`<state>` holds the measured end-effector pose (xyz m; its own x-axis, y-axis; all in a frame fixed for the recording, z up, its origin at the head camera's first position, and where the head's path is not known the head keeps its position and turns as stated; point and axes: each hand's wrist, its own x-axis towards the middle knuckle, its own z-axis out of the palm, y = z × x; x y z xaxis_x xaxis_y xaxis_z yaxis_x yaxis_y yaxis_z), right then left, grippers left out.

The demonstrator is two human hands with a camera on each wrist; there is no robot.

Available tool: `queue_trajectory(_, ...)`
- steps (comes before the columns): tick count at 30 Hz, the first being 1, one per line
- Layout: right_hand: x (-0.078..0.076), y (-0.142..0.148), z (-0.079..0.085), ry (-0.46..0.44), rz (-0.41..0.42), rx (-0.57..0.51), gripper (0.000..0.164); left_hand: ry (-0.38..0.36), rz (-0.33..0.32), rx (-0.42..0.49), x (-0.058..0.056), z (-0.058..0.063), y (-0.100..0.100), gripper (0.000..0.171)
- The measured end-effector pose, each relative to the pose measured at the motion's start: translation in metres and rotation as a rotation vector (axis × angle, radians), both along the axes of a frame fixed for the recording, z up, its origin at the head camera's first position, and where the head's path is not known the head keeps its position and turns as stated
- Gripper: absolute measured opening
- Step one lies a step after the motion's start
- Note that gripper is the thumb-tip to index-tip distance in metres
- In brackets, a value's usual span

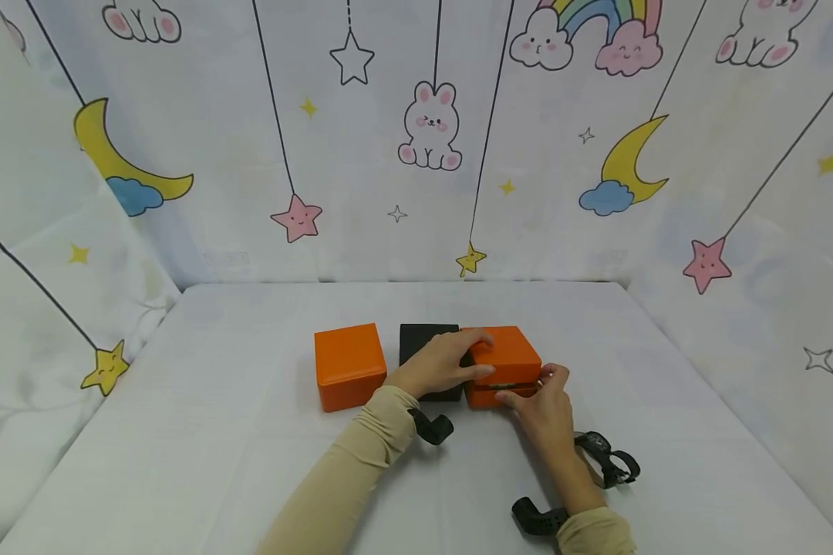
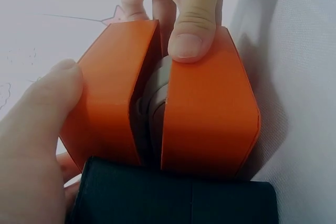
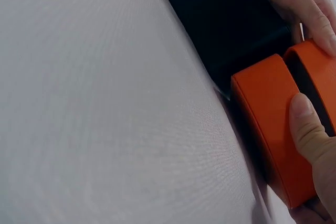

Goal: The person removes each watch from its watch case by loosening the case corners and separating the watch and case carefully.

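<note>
Between my hands stands an orange box [image 1: 503, 353] with a narrow gap between its lid [image 2: 110, 93] and base [image 2: 210, 108]. My left hand [image 1: 447, 361] grips the lid, thumb on its near face and fingers on the far side. The right hand [image 1: 548, 408] holds the base at its right end, thumb pressed on the front. A grey rounded insert [image 2: 158, 85] shows inside the gap. Right against the box's left side is a black box [image 1: 416, 339], partly covered by my left hand.
Farther left sits another orange box [image 1: 350, 362], closed. A black watch-like object with a strap [image 1: 605, 459] lies beside my right wrist. Black camera mounts [image 1: 430, 426] stick out from both wrists. A white cloth covers the table [image 1: 215, 432], with a printed curtain [image 1: 361, 154] behind.
</note>
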<state>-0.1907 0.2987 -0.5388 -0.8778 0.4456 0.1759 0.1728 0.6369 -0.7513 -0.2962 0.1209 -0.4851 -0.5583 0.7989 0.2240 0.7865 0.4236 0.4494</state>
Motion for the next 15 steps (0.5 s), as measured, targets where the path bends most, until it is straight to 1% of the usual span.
queue_trajectory(3,-0.0007,-0.0023,-0.0019,0.012,-0.014,-0.001,0.085,-0.018,0.004,0.002,-0.0008,-0.0006,-0.002,0.047)
queue_trajectory(6,-0.0014,-0.0038,-0.0033,0.034,-0.013,0.025,0.081,-0.02,0.017,0.021,-0.0028,-0.0019,-0.0032,0.043)
queue_trajectory(8,-0.0008,-0.0037,-0.0042,0.042,-0.003,0.074,0.079,-0.009,0.059,0.071,-0.0044,-0.0031,-0.0021,0.035)
queue_trajectory(10,0.0003,-0.003,-0.0053,0.048,-0.002,0.116,0.077,0.02,0.082,0.116,-0.0065,-0.0049,0.0007,0.027)
queue_trajectory(12,0.0017,-0.002,-0.0067,0.045,0.004,0.142,0.075,0.062,0.108,0.123,-0.0069,-0.0057,0.0035,0.023)
queue_trajectory(13,0.0022,-0.0016,-0.0076,0.039,0.008,0.149,0.075,0.084,0.121,0.116,-0.0068,-0.0063,0.0048,0.022)
queue_trajectory(15,0.0023,-0.0015,-0.0087,0.034,0.014,0.137,0.074,0.122,0.109,0.063,-0.0053,-0.0061,0.006,0.024)
